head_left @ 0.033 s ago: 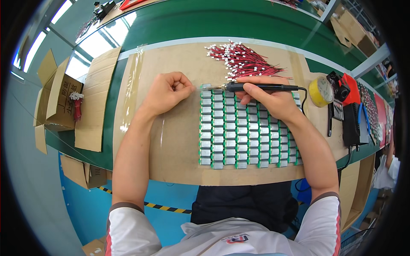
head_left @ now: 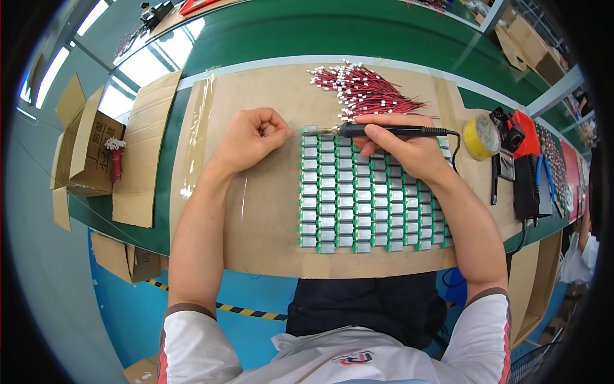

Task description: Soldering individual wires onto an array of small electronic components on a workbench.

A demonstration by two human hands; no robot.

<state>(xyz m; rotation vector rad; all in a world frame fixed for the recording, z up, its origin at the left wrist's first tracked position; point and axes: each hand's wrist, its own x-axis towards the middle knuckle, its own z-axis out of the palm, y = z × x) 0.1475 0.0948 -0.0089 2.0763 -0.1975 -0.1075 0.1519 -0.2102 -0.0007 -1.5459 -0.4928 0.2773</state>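
Note:
My right hand (head_left: 409, 147) grips a black soldering iron (head_left: 390, 130) like a pen, its metal tip pointing left. That tip lies over the top-left corner of a block of small grey, silver-faced battery cells with green circuit strips (head_left: 326, 198), laid in close columns. Just left of the tip, my left hand (head_left: 254, 137) pinches thumb and forefinger together at the corner cell. What sits in the pinch is too small to make out. Beyond the cells lies a fanned pile of red and black wire leads with white connectors (head_left: 364, 89).
A brown cardboard sheet (head_left: 268, 217) covers the green bench. On the right are yellow tape (head_left: 481, 137), a red holder (head_left: 526, 133) and a black box (head_left: 526, 185), with the iron's cord nearby. At left, an open carton (head_left: 89, 150) stands beside a cardboard flap (head_left: 144, 153).

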